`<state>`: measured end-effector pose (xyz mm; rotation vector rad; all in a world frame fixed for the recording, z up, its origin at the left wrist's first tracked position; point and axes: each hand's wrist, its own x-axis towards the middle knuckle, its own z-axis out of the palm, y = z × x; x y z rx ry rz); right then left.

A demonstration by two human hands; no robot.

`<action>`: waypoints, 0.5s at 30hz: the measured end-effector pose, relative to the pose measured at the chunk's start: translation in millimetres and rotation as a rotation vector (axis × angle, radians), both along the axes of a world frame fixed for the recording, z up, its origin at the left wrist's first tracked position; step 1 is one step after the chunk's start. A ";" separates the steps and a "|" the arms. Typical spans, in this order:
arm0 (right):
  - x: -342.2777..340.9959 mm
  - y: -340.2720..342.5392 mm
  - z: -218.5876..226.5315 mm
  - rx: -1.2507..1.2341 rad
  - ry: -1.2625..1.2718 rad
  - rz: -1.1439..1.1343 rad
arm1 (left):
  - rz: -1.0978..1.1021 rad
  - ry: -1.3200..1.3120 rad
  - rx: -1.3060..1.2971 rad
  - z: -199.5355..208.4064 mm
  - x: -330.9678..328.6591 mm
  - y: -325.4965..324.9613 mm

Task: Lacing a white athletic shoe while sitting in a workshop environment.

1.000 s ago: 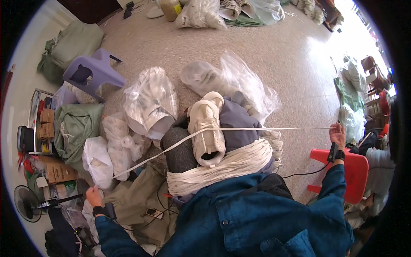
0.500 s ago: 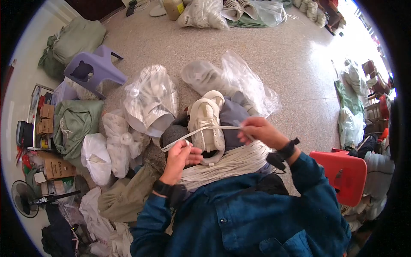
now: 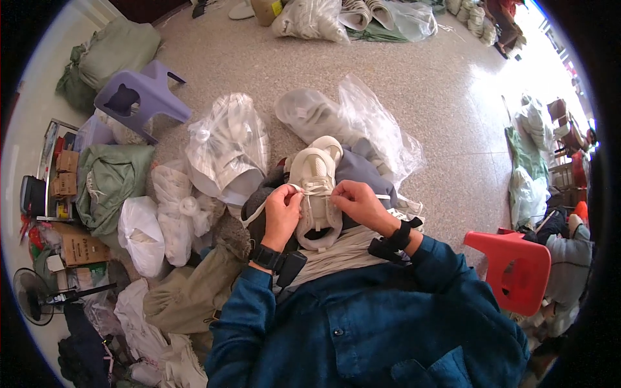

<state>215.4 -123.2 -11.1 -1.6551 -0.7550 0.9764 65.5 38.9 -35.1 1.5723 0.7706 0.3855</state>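
A cream sneaker [image 3: 316, 169] rests on my lap, toe pointing away, with a second light shoe partly behind it. White shoelace [image 3: 316, 187] crosses its tongue through the eyelets. At the shoe's left side my left hand [image 3: 283, 212] pinches the lace, and a loose length hangs off to its left. My right hand [image 3: 357, 202] is closed at the right eyelets; its fingertips meet the lace there, with the grip partly hidden. Under the shoe lies a thick bundle of white laces [image 3: 326, 262] across my lap.
Clear plastic bags of shoes [image 3: 226, 152] stand ahead on the floor. A purple stool [image 3: 152, 97] is at the left, a red stool [image 3: 517, 265] at the right. White bags [image 3: 141, 236], green sacks [image 3: 113, 187] and a small fan [image 3: 35, 296] crowd the left side.
Both hands have moved inward to the sneaker's eyelets. The lace stretched between them before now lies drawn close across the shoe.
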 end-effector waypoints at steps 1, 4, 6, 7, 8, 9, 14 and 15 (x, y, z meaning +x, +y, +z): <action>1.1 -1.4 -0.5 0.005 -0.090 0.001 | -0.046 0.022 0.100 -1.4 0.5 1.2; 1.4 -3.0 6.3 0.005 -0.291 -0.004 | -0.084 0.043 0.480 0.6 -0.8 -4.7; 2.3 -2.0 5.8 -0.001 -0.402 -0.014 | -0.103 0.084 0.689 9.0 2.3 -9.1; 4.5 -0.3 2.1 0.053 -0.534 -0.021 | -0.121 0.122 0.897 14.8 4.6 -11.7; 6.7 0.5 -0.2 0.107 -0.666 -0.029 | -0.129 0.118 0.897 20.8 6.5 -13.8; 8.3 -0.1 -1.7 0.103 -0.667 -0.038 | -0.162 0.188 0.869 26.4 8.4 -16.0; 8.8 5.4 -1.9 0.059 -0.758 0.050 | -0.185 0.222 0.960 43.0 4.7 -18.3; 8.6 4.5 -2.1 0.030 -0.768 0.057 | -0.164 0.228 0.917 49.4 1.7 -23.7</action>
